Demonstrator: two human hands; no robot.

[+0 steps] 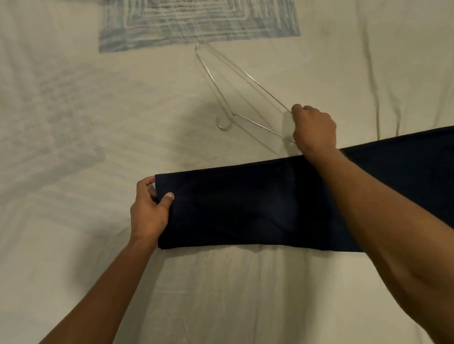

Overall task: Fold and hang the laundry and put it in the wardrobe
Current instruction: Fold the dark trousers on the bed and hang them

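We note the left hand (150,211) pinching the soft, limp dark trousers (258,213) at their hem, the right hand (313,130) gripping the light, springy wire hanger (231,85) by one corner.

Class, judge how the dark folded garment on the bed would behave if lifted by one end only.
Probably floppy: the dark garment lies flat, following the bed sheet. The end pinched by the left hand would likely rise while the rest droops. Its layers may slip apart, since nothing visible fastens them.
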